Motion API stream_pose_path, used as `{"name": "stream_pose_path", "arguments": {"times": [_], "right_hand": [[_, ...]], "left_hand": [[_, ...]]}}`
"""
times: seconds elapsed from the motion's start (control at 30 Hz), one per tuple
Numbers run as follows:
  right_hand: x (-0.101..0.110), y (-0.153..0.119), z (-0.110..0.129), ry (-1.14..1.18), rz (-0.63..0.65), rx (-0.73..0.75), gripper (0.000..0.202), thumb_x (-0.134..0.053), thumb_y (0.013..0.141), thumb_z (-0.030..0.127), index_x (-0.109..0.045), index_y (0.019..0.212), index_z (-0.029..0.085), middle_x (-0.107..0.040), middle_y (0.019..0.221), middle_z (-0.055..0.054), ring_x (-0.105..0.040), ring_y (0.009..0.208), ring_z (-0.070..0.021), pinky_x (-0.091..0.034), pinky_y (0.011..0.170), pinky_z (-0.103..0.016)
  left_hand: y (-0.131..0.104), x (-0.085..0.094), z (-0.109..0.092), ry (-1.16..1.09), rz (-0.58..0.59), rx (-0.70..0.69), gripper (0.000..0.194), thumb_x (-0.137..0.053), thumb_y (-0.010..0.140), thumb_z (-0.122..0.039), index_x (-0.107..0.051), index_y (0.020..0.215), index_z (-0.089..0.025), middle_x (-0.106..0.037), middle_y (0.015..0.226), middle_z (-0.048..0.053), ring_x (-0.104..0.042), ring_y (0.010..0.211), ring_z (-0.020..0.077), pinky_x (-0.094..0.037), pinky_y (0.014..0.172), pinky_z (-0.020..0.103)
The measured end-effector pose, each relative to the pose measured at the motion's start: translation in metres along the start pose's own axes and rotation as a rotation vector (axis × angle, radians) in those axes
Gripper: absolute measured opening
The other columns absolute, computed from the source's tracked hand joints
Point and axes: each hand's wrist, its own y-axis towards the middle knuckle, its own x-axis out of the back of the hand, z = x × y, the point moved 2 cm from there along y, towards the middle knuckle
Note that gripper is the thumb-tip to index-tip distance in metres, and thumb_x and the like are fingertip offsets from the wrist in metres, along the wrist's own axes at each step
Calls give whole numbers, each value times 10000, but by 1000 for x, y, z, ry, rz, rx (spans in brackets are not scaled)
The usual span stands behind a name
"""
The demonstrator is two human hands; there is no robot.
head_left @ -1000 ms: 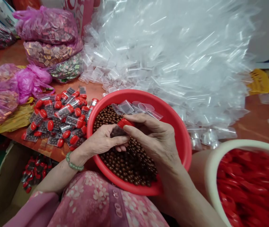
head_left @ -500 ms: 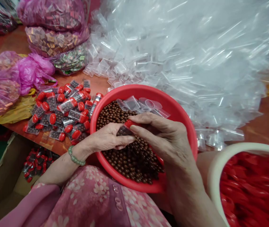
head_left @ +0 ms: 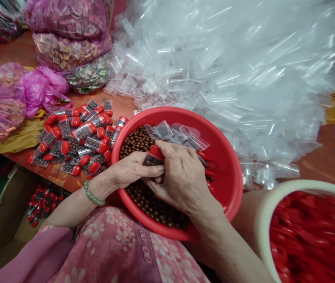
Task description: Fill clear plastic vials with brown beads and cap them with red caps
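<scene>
Over a red plastic basin [head_left: 236, 165], my left hand [head_left: 127, 169] grips a small clear container [head_left: 152, 158] filled with dark brown balls and topped with a red cap. My right hand [head_left: 183, 177] is closed around the capped end, its thumb against the red cap; part of the container is hidden by the fingers. Brown balls [head_left: 135, 142] lie in the basin beneath both hands. Several unfilled clear containers [head_left: 165, 129] rest at the basin's far side, and red caps [head_left: 209, 169] lie to the right of my right hand.
Filled, red-capped containers [head_left: 81, 133] are heaped left of the basin. More sit in a cardboard box [head_left: 0, 220] below. A large mound of clear containers [head_left: 214, 70] covers the table behind. At right stands a cream bucket [head_left: 263, 228] of red caps. Pink bags [head_left: 0, 102] lie far left.
My right hand has turned and moved left and inward, wrapping closer around the container. Its thumb now bears on the cap. The left hand keeps its hold almost in place.
</scene>
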Motion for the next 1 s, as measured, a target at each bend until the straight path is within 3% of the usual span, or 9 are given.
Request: {"name": "stream_pose_path", "arguments": {"times": [0.2,0.47,0.57,0.67,0.73,0.87,0.93,1.0], "right_hand": [[2,-5,-3,67,-108,6,621,-601,771,318,-427,1334,120,-646,1062,-165,-630,962,-304,-527,796,-447],[6,-11,3,100,-124,3,687,-633,777,311,-385,1404,177,-666,1021,-134,-649,869,-296,-506,765,-452],[3,-12,8,155,-87,7,717,-619,813,285,-338,1462,170,-637,1114,-173,-637,987,-321,-535,796,-473],[-1,-13,9,244,2,10,836,-630,851,309,-190,1543,146,-503,1357,-244,-522,1253,-362,-521,944,-529],[-3,-13,7,270,50,-24,890,-653,857,335,-138,1559,149,-401,1457,-261,-427,1360,-368,-484,1026,-548],[-2,-14,-4,263,120,-116,636,-624,891,302,-366,1458,174,-452,1420,-232,-474,1335,-331,-492,1043,-525],[-1,-15,-11,258,135,-150,479,-602,907,292,-480,1356,175,-503,1380,-212,-512,1302,-314,-501,1039,-512],[1,-16,-19,244,157,-196,392,-591,913,282,-538,1288,178,-537,1355,-192,-534,1279,-308,-504,1036,-512]], "left_hand": [[1,-9,1,-16,38,-7,472,-875,570,-478,-593,624,-103,-568,601,-24,-501,584,70,-373,614,236],[-4,-17,7,5,8,4,485,-886,539,-475,-568,617,-117,-539,612,-29,-475,592,73,-369,608,240],[-16,-19,1,183,-48,-69,496,-772,677,-576,-535,658,-141,-524,642,-24,-472,614,86,-389,619,242],[-37,-14,-14,557,-244,-225,428,-548,874,-596,-559,854,-169,-554,721,-8,-509,665,114,-422,660,248],[-52,-2,-27,888,-479,-323,402,-427,949,-552,-570,1024,-183,-603,800,17,-558,735,146,-449,733,270],[-67,38,-58,1569,-967,-460,460,-389,965,-491,-580,1146,-114,-651,1042,166,-583,995,289,-445,925,430],[-64,61,-71,1794,-1122,-397,471,-385,964,-461,-592,1141,-76,-641,1059,220,-552,1044,350,-427,945,517],[-60,78,-80,1918,-1188,-326,451,-422,951,-423,-583,1174,-66,-620,1119,245,-523,1112,382,-399,976,570]]}}
